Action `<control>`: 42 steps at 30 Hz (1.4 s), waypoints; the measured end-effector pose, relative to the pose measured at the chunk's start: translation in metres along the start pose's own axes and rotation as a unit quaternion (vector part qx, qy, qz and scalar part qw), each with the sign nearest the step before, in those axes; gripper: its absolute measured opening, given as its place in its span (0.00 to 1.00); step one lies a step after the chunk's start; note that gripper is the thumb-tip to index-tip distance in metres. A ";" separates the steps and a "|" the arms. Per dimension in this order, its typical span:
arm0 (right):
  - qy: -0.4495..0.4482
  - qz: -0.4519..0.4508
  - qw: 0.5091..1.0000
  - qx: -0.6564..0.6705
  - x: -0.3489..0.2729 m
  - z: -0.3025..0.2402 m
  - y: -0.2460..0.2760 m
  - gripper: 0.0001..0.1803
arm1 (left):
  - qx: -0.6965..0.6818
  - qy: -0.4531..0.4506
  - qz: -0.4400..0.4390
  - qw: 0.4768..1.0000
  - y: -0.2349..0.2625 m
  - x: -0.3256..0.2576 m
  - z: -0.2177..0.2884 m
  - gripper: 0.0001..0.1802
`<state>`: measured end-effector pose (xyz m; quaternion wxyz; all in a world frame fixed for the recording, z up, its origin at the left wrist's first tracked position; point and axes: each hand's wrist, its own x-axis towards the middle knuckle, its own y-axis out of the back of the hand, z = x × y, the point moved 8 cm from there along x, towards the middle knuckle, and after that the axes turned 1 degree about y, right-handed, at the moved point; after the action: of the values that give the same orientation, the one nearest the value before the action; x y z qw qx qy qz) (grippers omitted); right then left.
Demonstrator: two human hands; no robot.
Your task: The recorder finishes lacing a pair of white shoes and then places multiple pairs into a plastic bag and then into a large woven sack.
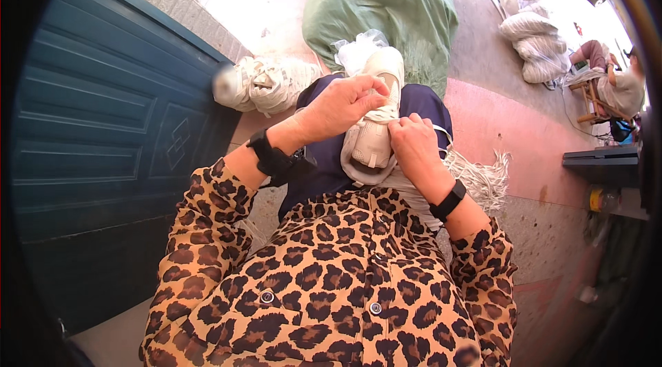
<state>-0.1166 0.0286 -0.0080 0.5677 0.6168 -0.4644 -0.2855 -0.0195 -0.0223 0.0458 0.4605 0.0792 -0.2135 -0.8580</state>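
A cream-coloured sneaker (pixel 372 143) lies lengthwise on my lap, between my dark blue trouser legs. Pale shoelaces (pixel 381 114) cross its upper. Over the laced part, from the left, my left hand (pixel 345 101) is closed, thumb and fingers drawn together; whatever is between them is too small to make out. At the shoe's right side my right hand (pixel 416 145) pinches at the lacing with curled fingers, its fingertips partly hidden. A white strand loops out past the back of that hand. Beside my right thigh hangs a thick bundle of off-white laces (pixel 486 177).
A big green sack (pixel 383 12) stands ahead, a crumpled clear plastic bag (pixel 362 50) before it. More pale shoes (pixel 265 84) are piled left, by a dark blue panelled door (pixel 103 112). White sacks (pixel 534 43) and a seated person (pixel 617 87) are far right.
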 end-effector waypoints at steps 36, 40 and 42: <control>-0.195 0.031 0.819 0.539 -0.009 0.041 -0.028 0.11 | 0.110 0.120 -0.253 0.954 -0.051 0.007 -0.077 0.10; -0.191 0.032 0.854 0.483 -0.009 0.043 -0.030 0.10 | 0.083 0.139 -0.199 0.966 -0.048 0.001 -0.071 0.11; -0.185 0.043 0.866 0.463 -0.010 0.044 -0.028 0.10 | 0.191 0.099 -0.172 0.961 -0.049 0.000 -0.062 0.10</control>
<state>-0.1519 0.0160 -0.0452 0.1323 0.7239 -0.6660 -0.1223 -0.0361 -0.0172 -0.0310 0.3013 0.2853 -0.3100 -0.8554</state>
